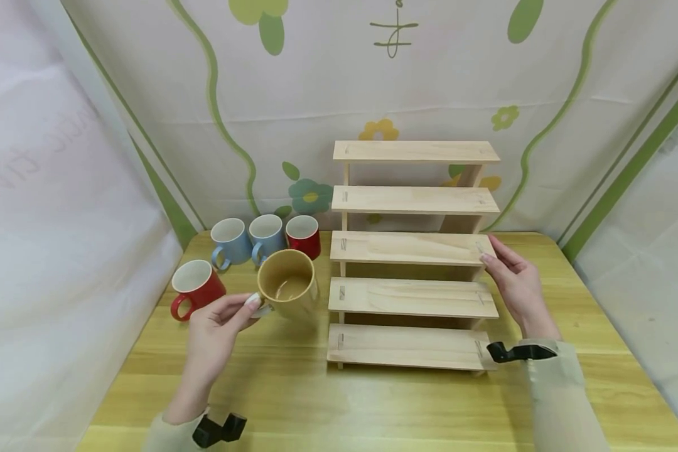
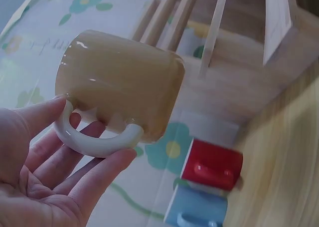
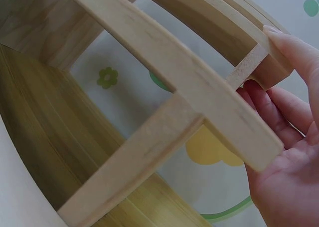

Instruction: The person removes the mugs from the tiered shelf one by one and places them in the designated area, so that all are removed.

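By its pale handle, my left hand [image 1: 217, 329] holds a tan mug [image 1: 287, 285] above the table, just left of a stepped wooden shelf [image 1: 412, 248]. In the left wrist view the thumb and fingers are around the handle [image 2: 97, 143], and the mug's body hangs clear of the palm. The shelf has several pale tiers, all bare. At its right side my right hand [image 1: 516, 285] grips the end of the middle tier, thumb on top and fingers below. The right wrist view shows this grip [image 3: 284, 92] from beneath.
Behind and left of the tan mug stand two blue mugs [image 1: 237, 245] and a small red mug [image 1: 311, 243]. Another red mug [image 1: 206, 285] is near the left hand. All rest on the wooden table [image 1: 395, 408]. Patterned white cloth [image 1: 164, 113] walls in the back and sides.
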`<state>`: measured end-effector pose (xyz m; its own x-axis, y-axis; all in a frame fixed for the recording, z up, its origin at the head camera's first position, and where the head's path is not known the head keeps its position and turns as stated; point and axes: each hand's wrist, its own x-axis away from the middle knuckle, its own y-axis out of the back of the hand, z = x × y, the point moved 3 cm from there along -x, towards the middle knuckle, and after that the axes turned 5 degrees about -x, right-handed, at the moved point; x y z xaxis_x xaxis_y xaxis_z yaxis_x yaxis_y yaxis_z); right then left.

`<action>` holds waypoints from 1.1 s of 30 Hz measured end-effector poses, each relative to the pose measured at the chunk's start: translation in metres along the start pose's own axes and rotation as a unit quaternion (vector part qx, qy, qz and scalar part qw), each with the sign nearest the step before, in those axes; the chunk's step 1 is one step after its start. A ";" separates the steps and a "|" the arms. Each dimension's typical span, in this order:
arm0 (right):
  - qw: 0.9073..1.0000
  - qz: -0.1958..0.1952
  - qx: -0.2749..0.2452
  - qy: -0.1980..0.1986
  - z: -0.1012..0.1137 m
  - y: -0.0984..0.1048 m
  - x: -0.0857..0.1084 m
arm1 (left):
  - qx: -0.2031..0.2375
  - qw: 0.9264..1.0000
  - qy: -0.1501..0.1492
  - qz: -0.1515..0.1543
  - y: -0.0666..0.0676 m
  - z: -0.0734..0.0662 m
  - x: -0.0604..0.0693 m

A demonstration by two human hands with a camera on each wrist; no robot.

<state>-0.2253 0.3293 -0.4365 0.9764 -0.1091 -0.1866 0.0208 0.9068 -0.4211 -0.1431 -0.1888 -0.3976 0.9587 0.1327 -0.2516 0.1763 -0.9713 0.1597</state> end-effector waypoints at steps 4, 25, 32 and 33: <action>1.000 0.003 -0.009 -0.002 0.000 0.000 0.000 | -0.001 0.999 0.018 -0.028 0.010 0.005 -0.002; 1.000 0.000 -0.001 -0.005 0.000 0.001 0.000 | 0.026 0.986 0.092 -0.140 0.034 0.066 -0.008; 1.000 0.002 -0.003 -0.006 0.000 0.000 0.000 | 0.030 0.977 0.118 -0.175 0.041 0.088 -0.009; 1.000 0.002 -0.004 -0.006 0.000 0.000 0.000 | 0.032 0.976 0.119 -0.179 0.042 0.090 -0.010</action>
<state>-0.2253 0.3298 -0.4365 0.9790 -0.1004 -0.1772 0.0154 0.9040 -0.4272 -0.1650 -0.2490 -0.4748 0.8639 0.5012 -0.0505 0.5032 -0.8632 0.0407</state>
